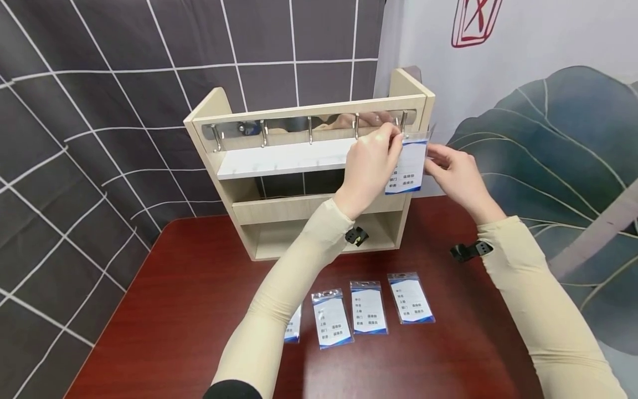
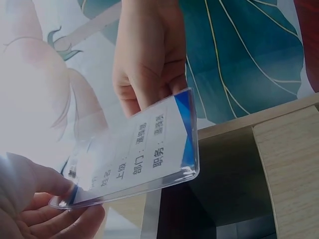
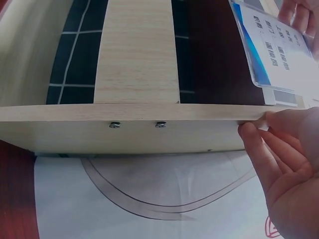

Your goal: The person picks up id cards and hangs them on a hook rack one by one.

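Observation:
My left hand pinches the top of an ID badge in a clear plastic sleeve, thumb on one face and fingers on the other. The badge, white with blue corners and printed lines, hangs before the right end of the hook rail. In the left wrist view its lower end points away from the hand. My right hand is beside the badge's right edge, fingers bent. In the right wrist view its thumb and index fingertips are at the edge of the shelf's side panel; I cannot tell whether they grip it.
A light wooden shelf unit with several metal hooks stands at the back of the dark red table. Several more sleeved badges lie in front of it, one partly hidden by my left forearm. A grid-patterned cloth hangs behind.

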`<control>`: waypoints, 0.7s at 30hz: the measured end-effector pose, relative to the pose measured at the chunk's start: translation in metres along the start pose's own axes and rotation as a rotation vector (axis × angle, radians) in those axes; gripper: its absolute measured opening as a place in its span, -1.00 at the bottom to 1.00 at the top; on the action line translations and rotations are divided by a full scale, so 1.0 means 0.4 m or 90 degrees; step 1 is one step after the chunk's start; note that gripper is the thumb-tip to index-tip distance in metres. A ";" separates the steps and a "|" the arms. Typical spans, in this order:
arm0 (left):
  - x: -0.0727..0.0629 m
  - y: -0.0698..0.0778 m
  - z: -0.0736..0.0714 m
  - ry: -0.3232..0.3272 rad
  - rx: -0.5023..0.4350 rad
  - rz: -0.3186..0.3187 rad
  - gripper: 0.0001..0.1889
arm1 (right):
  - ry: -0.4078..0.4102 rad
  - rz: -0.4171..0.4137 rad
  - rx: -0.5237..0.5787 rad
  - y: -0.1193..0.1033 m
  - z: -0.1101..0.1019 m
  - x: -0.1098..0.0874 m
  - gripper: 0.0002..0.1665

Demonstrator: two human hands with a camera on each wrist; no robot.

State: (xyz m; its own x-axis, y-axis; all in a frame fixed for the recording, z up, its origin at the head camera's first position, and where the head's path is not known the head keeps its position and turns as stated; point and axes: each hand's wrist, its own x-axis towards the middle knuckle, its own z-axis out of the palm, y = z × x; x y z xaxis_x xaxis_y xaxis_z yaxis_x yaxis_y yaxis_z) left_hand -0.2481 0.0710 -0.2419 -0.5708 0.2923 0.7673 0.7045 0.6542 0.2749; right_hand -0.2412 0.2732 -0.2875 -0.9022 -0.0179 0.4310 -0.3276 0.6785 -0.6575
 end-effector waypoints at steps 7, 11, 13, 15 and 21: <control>0.010 0.003 0.009 0.001 0.037 -0.005 -0.81 | 0.003 0.010 -0.016 -0.003 -0.001 0.005 -0.48; 0.017 -0.005 0.015 -0.011 0.057 -0.016 -0.80 | 0.008 -0.005 -0.011 -0.001 0.000 0.006 -0.46; 0.009 -0.010 0.018 -0.028 0.060 -0.020 -0.80 | -0.002 -0.006 -0.002 0.004 0.005 -0.001 -0.44; -0.002 -0.012 0.021 -0.038 0.053 -0.019 -0.80 | -0.004 -0.006 0.000 0.010 0.010 -0.009 -0.43; -0.003 -0.017 0.031 -0.004 0.070 0.002 -0.81 | 0.015 -0.018 -0.004 0.013 0.009 -0.004 -0.43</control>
State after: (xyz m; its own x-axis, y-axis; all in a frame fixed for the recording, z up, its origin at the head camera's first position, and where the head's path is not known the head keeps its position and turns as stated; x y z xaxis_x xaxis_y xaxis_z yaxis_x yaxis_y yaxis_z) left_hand -0.2573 0.0747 -0.2519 -0.5717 0.2991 0.7640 0.6562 0.7257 0.2070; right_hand -0.2425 0.2740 -0.2940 -0.8859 -0.0197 0.4635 -0.3508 0.6821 -0.6416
